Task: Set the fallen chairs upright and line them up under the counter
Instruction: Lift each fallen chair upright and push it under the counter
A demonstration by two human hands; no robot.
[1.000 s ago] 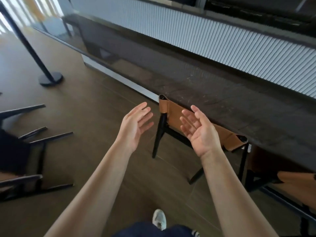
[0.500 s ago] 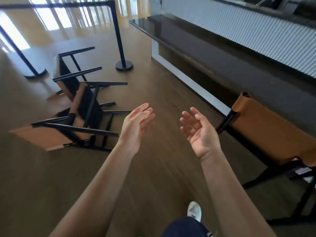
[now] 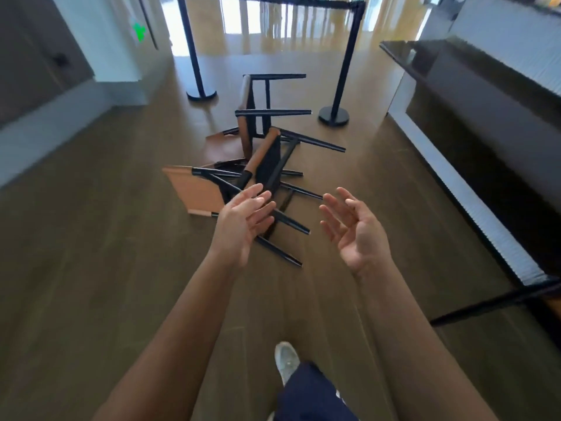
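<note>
**A:** Any writing in the head view?
**B:** Only a green sign (image 3: 139, 31) at 11 o'clock, too blurred to read.
**A:** The hands?
**B:** The left hand (image 3: 246, 226) and right hand (image 3: 355, 232) are raised with palms facing, fingers spread and relaxed, holding nothing.
**A:** The chairs?
**B:** 2 lie toppled at 12 o'clock. The near chair (image 3: 194, 192) shows its black legs behind the left fingers (image 3: 258, 205). The far chair (image 3: 245, 129) lies beyond, between 2 posts (image 3: 343, 71). The counter (image 3: 473, 95) runs along at 2 o'clock.

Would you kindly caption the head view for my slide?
Open left hand and right hand reach toward two fallen chairs on the wooden floor.
</note>
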